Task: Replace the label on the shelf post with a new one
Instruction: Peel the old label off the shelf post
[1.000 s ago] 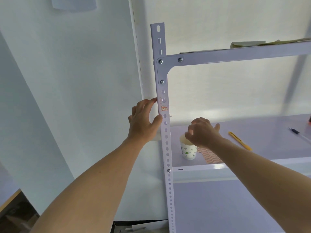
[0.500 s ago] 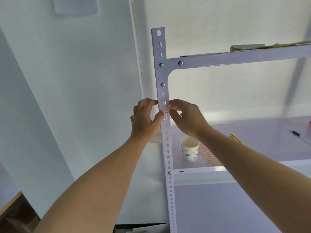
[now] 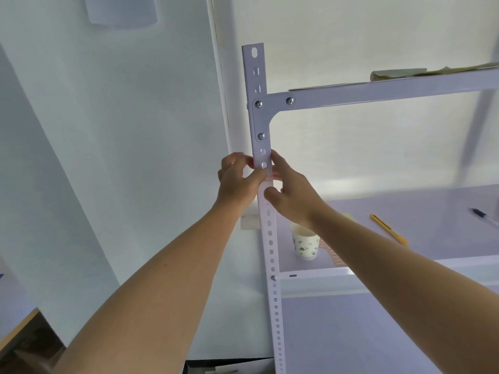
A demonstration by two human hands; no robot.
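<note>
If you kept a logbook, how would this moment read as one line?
left hand: grips shelf post beside label | right hand: thumb on post below label | paper cup: upright on shelf

A storage or work corner of an office-like room is suggested. Bare white walls are seen behind a light metal shelving unit, built from a perforated shelf post that is bolted with screws to a crossbeam. On the shelf board small desk supplies are laid out: a printed paper cup, a yellow utility knife, a pen and a half-hidden sheet of labels. Folded papers are kept on the top level. The exact kind of room cannot be told.
</note>
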